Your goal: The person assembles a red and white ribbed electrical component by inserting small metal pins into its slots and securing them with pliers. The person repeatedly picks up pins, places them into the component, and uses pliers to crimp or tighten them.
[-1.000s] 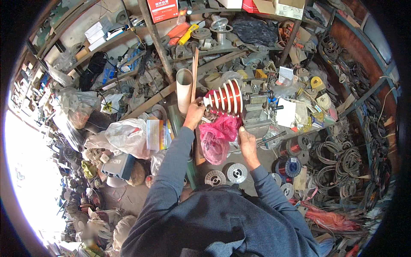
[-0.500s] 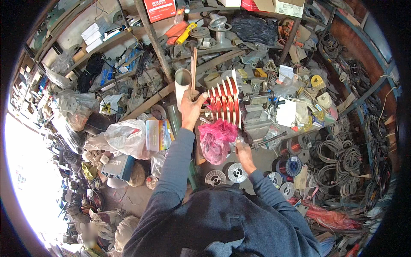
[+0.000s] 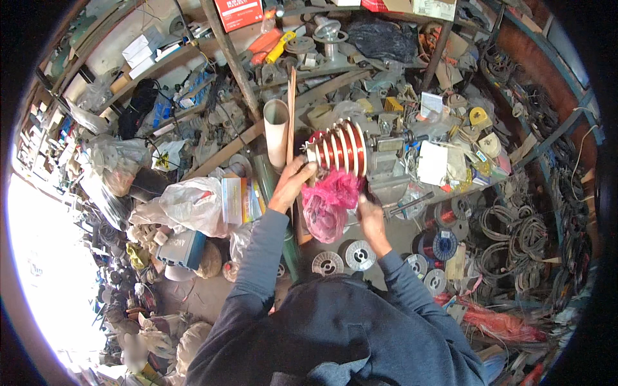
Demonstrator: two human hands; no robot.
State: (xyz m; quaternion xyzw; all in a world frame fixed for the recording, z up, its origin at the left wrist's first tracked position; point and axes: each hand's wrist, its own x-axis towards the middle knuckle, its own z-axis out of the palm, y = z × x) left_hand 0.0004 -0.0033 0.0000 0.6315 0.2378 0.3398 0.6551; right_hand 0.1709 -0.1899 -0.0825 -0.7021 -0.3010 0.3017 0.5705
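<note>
A stepped, cone-shaped winding former (image 3: 341, 151) with pale discs and copper-red wire between them lies sideways in front of me. My left hand (image 3: 293, 183) has its fingers closed at the former's narrow left end. Below the wide right end is my right hand (image 3: 372, 222), its fingers curled; whatever they grip is hidden. Between my hands a crumpled pink plastic bag (image 3: 325, 212) hangs just under the former. To the right of the wide end sits a grey metal machine part (image 3: 386, 161).
An upright pale tube (image 3: 276, 135) and a thin wooden strip (image 3: 291, 116) stand left of the former. Wire spools (image 3: 358, 255) lie on the floor below. A cluttered bench (image 3: 444, 164) extends right, and a white plastic bag (image 3: 193, 206) lies left.
My left hand has moved down from the former's upper left side to its narrow end. My right hand has risen slightly. The former's wire and discs appear turned.
</note>
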